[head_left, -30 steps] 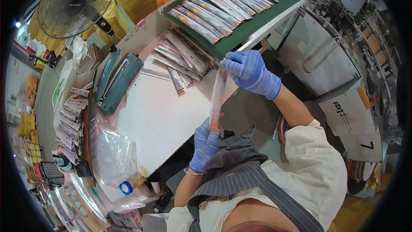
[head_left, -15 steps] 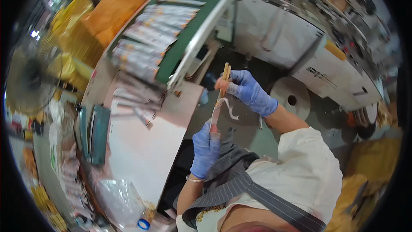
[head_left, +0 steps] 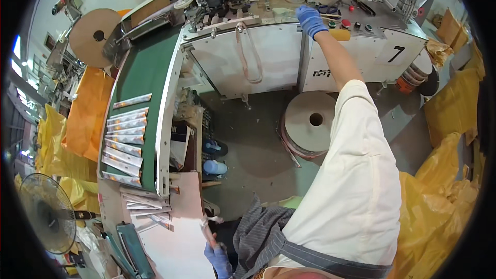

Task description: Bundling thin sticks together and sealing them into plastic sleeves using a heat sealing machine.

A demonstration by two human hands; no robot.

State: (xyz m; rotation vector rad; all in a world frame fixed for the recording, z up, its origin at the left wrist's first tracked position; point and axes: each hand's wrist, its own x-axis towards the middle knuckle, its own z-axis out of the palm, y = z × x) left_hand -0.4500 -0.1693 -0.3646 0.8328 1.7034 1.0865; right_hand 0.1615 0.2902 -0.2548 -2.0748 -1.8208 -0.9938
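Note:
My right hand (head_left: 311,21), in a blue glove, reaches far forward over the machine top (head_left: 281,18). Its fingers look curled in; whatever they may hold is hidden. Close by are a red push button (head_left: 345,23) and a green one (head_left: 331,24). Low in the view, my left hand (head_left: 219,261), also gloved in blue, is closed round a torn paper wrapper (head_left: 210,231) whose white end sticks up. That hand is beside the edge of a pale worktable (head_left: 181,250). No sticks show in either hand.
Several white-and-orange wrapped packets (head_left: 124,151) lie on the green conveyor belt (head_left: 142,72); more packets (head_left: 147,206) are heaped at its near end. A large reel (head_left: 310,119) rests on the floor. A fan (head_left: 46,212) stands left, with yellow sacks (head_left: 439,196) at right.
My right hand has left the wooden sticks' earlier place and stretched forward to the machine. My left hand has dropped lower, keeping the torn wrapper. The view has swung toward the machine.

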